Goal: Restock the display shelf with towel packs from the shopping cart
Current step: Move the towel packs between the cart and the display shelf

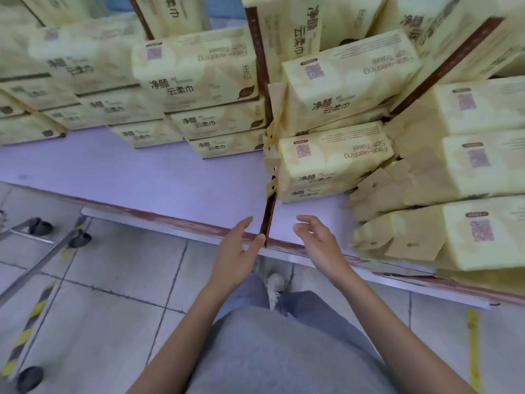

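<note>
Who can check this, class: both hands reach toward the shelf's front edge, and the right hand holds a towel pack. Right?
Not quite: the head view shows the right hand empty; the towel packs sit on the shelf. It and the left hand reach toward the front edge.

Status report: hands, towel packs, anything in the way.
Left hand and right hand open, empty, over shelf front edge. Towel packs stacked on shelf, bare space front-left. Brown divider between hands.

The shopping cart [81, 240] is cut off at left; far-left towel packs [71, 61] are blurred.
</note>
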Available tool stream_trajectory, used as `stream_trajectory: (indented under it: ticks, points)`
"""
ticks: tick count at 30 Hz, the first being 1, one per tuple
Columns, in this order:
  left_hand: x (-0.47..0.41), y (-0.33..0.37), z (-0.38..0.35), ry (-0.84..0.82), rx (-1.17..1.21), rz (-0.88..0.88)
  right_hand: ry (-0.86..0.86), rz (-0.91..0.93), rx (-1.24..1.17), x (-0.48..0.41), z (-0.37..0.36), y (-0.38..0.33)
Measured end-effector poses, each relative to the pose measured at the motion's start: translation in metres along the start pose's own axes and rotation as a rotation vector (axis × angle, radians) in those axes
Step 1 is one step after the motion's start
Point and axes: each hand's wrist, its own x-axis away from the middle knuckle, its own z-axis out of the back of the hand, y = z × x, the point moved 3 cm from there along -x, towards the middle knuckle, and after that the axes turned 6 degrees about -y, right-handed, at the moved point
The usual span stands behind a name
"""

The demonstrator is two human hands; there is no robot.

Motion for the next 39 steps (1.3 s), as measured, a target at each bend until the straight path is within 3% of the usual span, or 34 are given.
stream_trajectory:
  ticks: [7, 13, 20, 29, 39]
  points:
    - [0.073, -0.064, 0.007, 0.106, 0.139, 0.237, -0.292, -0.005, 0.352, 0.02, -0.038, 0.026]
    - [0.143, -0.112, 0.023, 0.411, 0.449, 0.452, -0.637, 0.062, 0.642, 0.017, -0.122, 0.006]
    - [0.212, -0.169, 0.038, 0.705, 0.677, 0.633, -0.901, 0.184, 0.837, 0.024, -0.233, -0.015]
    - [0.251, -0.242, 0.121, 0.883, 0.848, 0.633, -1.057, 0.304, 0.98, 0.044, -0.382, -0.038]
    - [0.243, -0.296, 0.258, 0.886, 0.882, 0.547, -1.06, 0.257, 0.963, 0.022, -0.472, -0.07]
